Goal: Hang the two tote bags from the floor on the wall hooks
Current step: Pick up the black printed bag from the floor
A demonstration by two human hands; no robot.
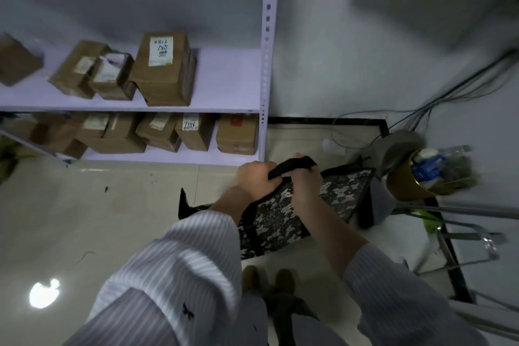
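A camouflage tote bag (334, 199) with black straps hangs just above the floor in front of my feet. My left hand (257, 177) and my right hand (306, 181) both grip its black handle (295, 164) at the top. The two fists are close together, the handle looping over them. Behind the camouflage bag a second dark bag (368, 213) is partly visible against the wall, mostly hidden. No wall hooks appear in this view.
A white metal shelf unit (264, 64) with several cardboard boxes (165, 70) stands at the left. A bin with a gold liner (410, 180) full of rubbish sits at the right, next to cables (449, 93) and a metal chair frame (463, 236).
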